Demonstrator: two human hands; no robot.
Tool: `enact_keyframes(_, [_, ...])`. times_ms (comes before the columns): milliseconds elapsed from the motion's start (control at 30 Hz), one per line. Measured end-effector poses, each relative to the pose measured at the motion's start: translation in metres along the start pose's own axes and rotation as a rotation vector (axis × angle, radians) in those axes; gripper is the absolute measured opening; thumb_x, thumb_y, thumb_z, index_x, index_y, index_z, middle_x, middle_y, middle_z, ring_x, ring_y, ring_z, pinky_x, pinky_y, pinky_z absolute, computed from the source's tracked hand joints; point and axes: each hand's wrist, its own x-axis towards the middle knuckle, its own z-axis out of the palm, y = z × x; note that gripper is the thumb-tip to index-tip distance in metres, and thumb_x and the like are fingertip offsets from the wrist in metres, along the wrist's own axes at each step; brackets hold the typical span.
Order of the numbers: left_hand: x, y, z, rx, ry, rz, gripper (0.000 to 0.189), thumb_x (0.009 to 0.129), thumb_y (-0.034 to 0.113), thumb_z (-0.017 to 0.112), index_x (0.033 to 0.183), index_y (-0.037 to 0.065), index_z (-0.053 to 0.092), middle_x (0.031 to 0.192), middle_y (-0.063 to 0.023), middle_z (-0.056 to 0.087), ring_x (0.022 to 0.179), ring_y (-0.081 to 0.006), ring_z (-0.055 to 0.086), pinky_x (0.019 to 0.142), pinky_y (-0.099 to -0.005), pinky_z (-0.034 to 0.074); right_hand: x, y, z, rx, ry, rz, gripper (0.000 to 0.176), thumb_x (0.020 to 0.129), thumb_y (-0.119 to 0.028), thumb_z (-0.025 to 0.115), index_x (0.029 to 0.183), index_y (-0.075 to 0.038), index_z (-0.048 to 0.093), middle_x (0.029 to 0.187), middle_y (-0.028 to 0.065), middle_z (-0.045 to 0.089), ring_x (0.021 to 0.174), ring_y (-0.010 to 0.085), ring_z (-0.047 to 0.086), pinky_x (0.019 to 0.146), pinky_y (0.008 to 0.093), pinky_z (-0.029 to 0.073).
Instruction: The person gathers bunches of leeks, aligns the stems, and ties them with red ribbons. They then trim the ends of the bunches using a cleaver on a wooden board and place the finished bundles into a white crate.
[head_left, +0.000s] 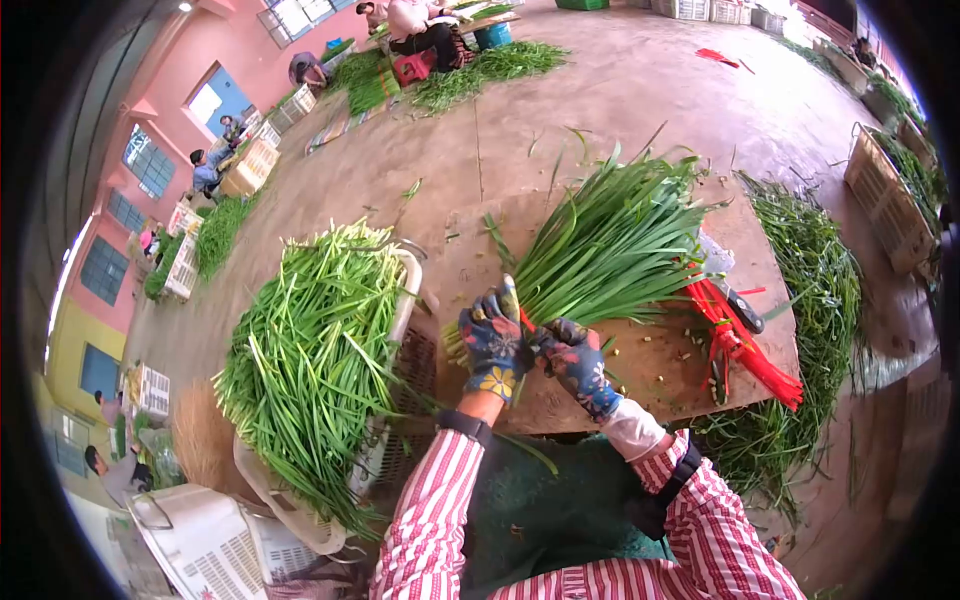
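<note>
A thick bunch of green chives (pixel 610 240) lies on a wooden board (pixel 560 395), leaves fanned toward the far right and cut stem ends at the left. Both hands wear dark flowered gloves and meet at the stems. My left hand (pixel 495 340) is closed over the stem end, pinching a red tie (pixel 527 320). Close beside it, my right hand (pixel 575 365) has its fingers pressed together at the same tie; its fingertips are partly hidden. More red ties (pixel 740 350) lie in a bundle on the board's right, by a knife with a black handle (pixel 746 312).
On the left, a white basket (pixel 408 285) is heaped with chives (pixel 310 350). Loose chive trimmings (pixel 800 290) cover the floor right of the board. A crate (pixel 890 200) stands farther right. Several people work among piles of greens at the back and left.
</note>
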Motion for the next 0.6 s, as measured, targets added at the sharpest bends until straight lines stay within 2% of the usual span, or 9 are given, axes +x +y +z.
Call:
enact_keyframes(67, [0.014,-0.008,-0.026,-0.103,-0.286,0.028,0.086,0.058,0.033,0.069,0.13,0.004,0.031,0.103,-0.0128,0.05,0.099,-0.0261,0.047,0.084,-0.0434,0.037,0.001,-0.006,0.012,-0.167,0.023,-0.033,0.014,0.082,-0.014,0.058,0.078,-0.001,0.057,0.059,0.0004,0.051,0.049,0.0115,0.05,0.041,0.0235,0.035])
enact_keyframes(200, [0.034,-0.026,-0.043,-0.118,-0.438,0.155,0.104,0.042,0.031,0.079,0.131,0.011,0.03,0.108,-0.0146,0.049,0.1,-0.0319,0.049,0.077,-0.0445,0.043,-0.011,-0.041,0.053,-0.327,0.031,-0.062,0.015,0.081,-0.017,0.059,0.076,-0.003,0.057,0.057,-0.0001,0.051,0.046,0.009,0.048,0.04,0.0219,0.035])
enact_keyframes(233, [0.037,-0.029,-0.049,-0.077,-0.461,0.179,0.104,0.044,0.033,0.079,0.132,0.01,0.028,0.106,-0.0147,0.051,0.097,-0.0326,0.051,0.073,-0.0455,0.045,-0.013,-0.046,0.058,-0.33,0.019,-0.072,0.016,0.082,-0.018,0.059,0.076,-0.004,0.057,0.056,-0.0002,0.051,0.046,0.0086,0.048,0.04,0.0216,0.035])
enact_keyframes(333, [0.04,-0.026,-0.063,-0.136,-0.478,0.106,0.109,0.045,0.038,0.079,0.134,0.009,0.024,0.105,-0.0158,0.051,0.097,-0.0337,0.05,0.084,-0.0455,0.039,-0.009,-0.049,0.057,-0.347,0.003,-0.057,0.018,0.081,-0.021,0.059,0.076,-0.004,0.057,0.057,0.0002,0.053,0.047,0.0082,0.049,0.041,0.0212,0.035])
enact_keyframes(400, [0.023,-0.029,-0.02,-0.239,-0.3,0.171,0.112,0.047,0.046,0.077,0.135,0.005,0.021,0.107,-0.0159,0.051,0.102,-0.0364,0.047,0.093,-0.0459,0.032,0.001,-0.047,0.05,-0.389,0.037,-0.017,0.02,0.081,-0.02,0.059,0.077,-0.001,0.057,0.06,0.0016,0.054,0.048,0.0089,0.05,0.042,0.0213,0.037])
enact_keyframes(433, [0.018,-0.025,-0.02,-0.106,-0.217,0.205,0.114,0.049,0.053,0.072,0.135,0.003,0.018,0.12,-0.0187,0.044,0.111,-0.0384,0.042,0.099,-0.0477,0.024,0.005,-0.044,0.043,-0.355,0.085,0.012,0.021,0.081,-0.021,0.059,0.076,-0.001,0.056,0.058,0.0021,0.054,0.048,0.0089,0.05,0.042,0.0212,0.037])
enact_keyframes(533, [-0.002,-0.016,-0.053,-0.055,-0.019,0.206,0.103,0.057,0.045,0.067,0.137,0.004,0.015,0.136,-0.0205,0.027,0.122,-0.037,0.031,0.101,-0.053,0.016,0.007,-0.054,0.048,-0.42,0.06,-0.014,0.02,0.081,-0.021,0.059,0.074,-0.002,0.056,0.056,0.0025,0.053,0.046,0.0089,0.049,0.042,0.0207,0.038])
enact_keyframes(567, [-0.01,-0.019,-0.052,-0.129,-0.094,0.199,0.093,0.065,0.04,0.062,0.137,0.005,0.015,0.142,-0.0204,0.014,0.127,-0.0382,0.023,0.102,-0.0531,0.015,0.007,-0.052,0.048,-0.411,0.046,-0.004,0.02,0.082,-0.02,0.058,0.074,-0.002,0.057,0.055,0.0028,0.053,0.045,0.0089,0.049,0.041,0.0206,0.037])
enact_keyframes(600, [-0.009,-0.028,-0.044,-0.056,-0.087,0.242,0.091,0.066,0.038,0.061,0.137,0.005,0.015,0.142,-0.0202,0.014,0.128,-0.038,0.022,0.102,-0.0533,0.015,0.006,-0.051,0.048,-0.403,0.039,-0.006,0.019,0.082,-0.019,0.059,0.074,-0.002,0.057,0.055,0.0023,0.053,0.044,0.0086,0.048,0.041,0.0204,0.037])
